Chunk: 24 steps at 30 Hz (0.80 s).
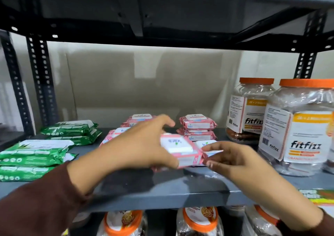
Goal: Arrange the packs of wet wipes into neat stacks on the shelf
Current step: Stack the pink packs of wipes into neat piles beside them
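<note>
Centre of the frame, and both hands are on a pink pack of wet wipes [181, 151]. The left hand [142, 145] grips its near-left corner, thumb underneath at the front edge and fingers [165, 122] curled loosely over the back, not pressed flat. The right hand [229, 159] comes in from the lower right, fingertips pinching the pack's right edge. The pack sits tilted, corner forward, on top of more pink packs low on the grey shelf [162, 194].

To do this well, I'd say square it first: turn it until its long edge runs parallel with the shelf front, then lower it flat so the white lids line up. The wrapper looks soft and slippery, so a squeeze at both ends should serve better than a one-sided pinch.

Around it: just behind, a neat pink stack [197, 129] stands right of centre, another pink pile [139, 120] is half hidden by the left hand. Green packs [34, 154] sit stacked at the left edge, more green ones [72, 130] behind them. At the right, the orange-lidded jars [296, 127] stand close, so there's little room to swing that way, and the shelf above hangs low.
</note>
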Each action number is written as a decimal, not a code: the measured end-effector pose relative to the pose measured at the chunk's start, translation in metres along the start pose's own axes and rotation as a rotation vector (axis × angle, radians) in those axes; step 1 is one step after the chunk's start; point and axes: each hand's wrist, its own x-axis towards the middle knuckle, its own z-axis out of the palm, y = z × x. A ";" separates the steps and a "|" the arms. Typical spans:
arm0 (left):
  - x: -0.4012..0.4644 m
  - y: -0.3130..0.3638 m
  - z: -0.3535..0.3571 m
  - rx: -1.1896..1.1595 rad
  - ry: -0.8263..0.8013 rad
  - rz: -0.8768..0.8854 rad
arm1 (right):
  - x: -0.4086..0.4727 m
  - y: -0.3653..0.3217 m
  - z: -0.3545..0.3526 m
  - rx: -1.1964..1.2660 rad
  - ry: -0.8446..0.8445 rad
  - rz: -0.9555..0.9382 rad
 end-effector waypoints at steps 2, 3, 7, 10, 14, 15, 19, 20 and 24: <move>0.021 0.009 -0.007 -0.190 0.007 0.070 | 0.002 -0.009 -0.019 0.028 0.100 -0.039; 0.036 0.013 -0.008 -0.262 0.003 0.101 | 0.005 -0.010 -0.029 0.045 0.142 -0.046; 0.099 0.025 0.013 -0.440 -0.093 0.145 | 0.019 -0.001 -0.059 0.125 0.238 0.019; 0.131 0.027 0.044 -0.449 -0.195 0.129 | 0.027 0.018 -0.063 0.062 0.244 0.106; 0.143 0.014 0.066 -0.420 -0.302 0.067 | 0.032 0.049 -0.053 -0.195 0.206 0.159; 0.144 0.009 0.066 -0.434 -0.314 0.061 | 0.031 0.050 -0.050 -0.248 0.183 0.166; 0.130 0.010 0.058 -0.390 -0.316 0.045 | 0.020 0.040 -0.038 -0.454 0.336 -0.002; 0.123 0.015 0.057 -0.352 -0.284 0.034 | 0.015 0.035 -0.034 -0.413 0.373 -0.076; 0.107 0.029 0.053 -0.210 -0.103 -0.039 | 0.001 0.015 -0.011 -0.175 0.166 -0.122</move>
